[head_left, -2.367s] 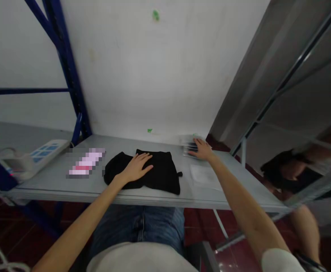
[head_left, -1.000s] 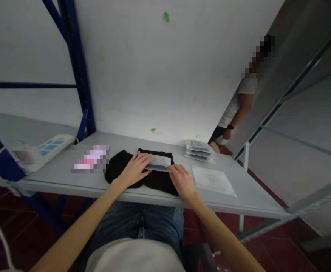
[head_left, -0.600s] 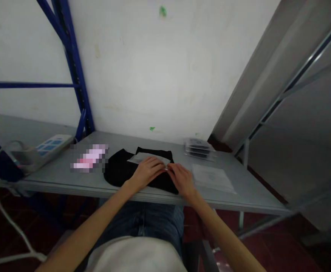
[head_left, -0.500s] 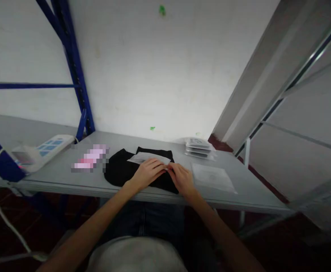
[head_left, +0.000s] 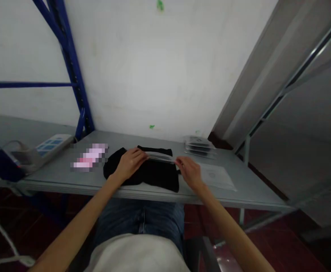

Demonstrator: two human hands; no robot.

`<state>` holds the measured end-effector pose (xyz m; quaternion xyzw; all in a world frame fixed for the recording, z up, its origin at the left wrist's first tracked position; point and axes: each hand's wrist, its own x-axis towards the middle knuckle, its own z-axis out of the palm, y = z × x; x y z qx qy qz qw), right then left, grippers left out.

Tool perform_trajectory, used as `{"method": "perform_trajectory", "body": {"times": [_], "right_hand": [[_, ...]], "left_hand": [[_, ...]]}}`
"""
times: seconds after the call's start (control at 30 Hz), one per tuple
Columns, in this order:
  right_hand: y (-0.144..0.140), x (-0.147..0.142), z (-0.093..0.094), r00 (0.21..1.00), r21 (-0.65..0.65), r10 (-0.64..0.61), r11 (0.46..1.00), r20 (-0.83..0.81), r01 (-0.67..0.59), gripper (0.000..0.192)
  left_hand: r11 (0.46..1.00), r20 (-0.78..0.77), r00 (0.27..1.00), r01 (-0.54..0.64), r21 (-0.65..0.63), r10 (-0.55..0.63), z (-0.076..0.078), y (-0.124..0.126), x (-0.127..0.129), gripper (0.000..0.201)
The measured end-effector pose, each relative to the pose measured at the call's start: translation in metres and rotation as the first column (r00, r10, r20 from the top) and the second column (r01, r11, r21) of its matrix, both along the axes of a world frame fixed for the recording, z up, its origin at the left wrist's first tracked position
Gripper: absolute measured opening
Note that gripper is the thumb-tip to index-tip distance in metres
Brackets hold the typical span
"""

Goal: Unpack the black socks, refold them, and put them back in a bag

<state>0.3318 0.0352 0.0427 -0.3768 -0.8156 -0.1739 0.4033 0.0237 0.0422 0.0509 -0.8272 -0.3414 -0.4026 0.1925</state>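
While the left hand [head_left: 132,162] and right hand [head_left: 190,170] each pinch an end of that plastic pouch [head_left: 160,156] mid-frame, I'd guess it's barely partway: black cloth [head_left: 156,175] lies flat underneath, can't tell if the pouch is opened, stacked packs [head_left: 200,146] right of centre untouched.

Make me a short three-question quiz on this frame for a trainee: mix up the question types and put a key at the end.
1. True or false: the left hand and the right hand both grip the thin packet.

2. Multiple choice: what is the thin packet held over?
A) the white cable
B) the black fabric
C) the blue post

3. Short answer: which is nearer the wall, the stack of packets or the flat clear bag?

Key: 1. True. 2. B. 3. The stack of packets.
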Motion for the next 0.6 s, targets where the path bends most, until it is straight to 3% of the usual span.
{"method": "perform_trajectory", "body": {"times": [0.13,0.37,0.5,0.6], "right_hand": [[0.004,0.008,0.001,1.000,0.001,-0.029,1.000,0.004,0.029,0.014],[-0.007,0.001,0.007,0.999,0.040,-0.030,0.999,0.035,0.029,0.011],[-0.012,-0.014,0.014,0.996,0.006,0.069,0.998,0.048,-0.070,0.014],[-0.012,-0.026,0.021,0.995,-0.003,0.071,0.997,0.063,-0.071,0.014]], "left_hand": [[0.999,0.047,0.998,-0.041,-0.006,0.042,-0.003,0.003,-0.015,0.014],[0.997,0.114,0.993,-0.030,-0.069,0.038,-0.004,0.000,-0.009,0.014],[0.986,0.147,0.989,0.041,-0.161,-0.017,-0.006,-0.003,-0.003,0.021],[0.969,0.168,0.984,0.101,-0.226,-0.063,-0.007,-0.005,0.001,0.030]]}}
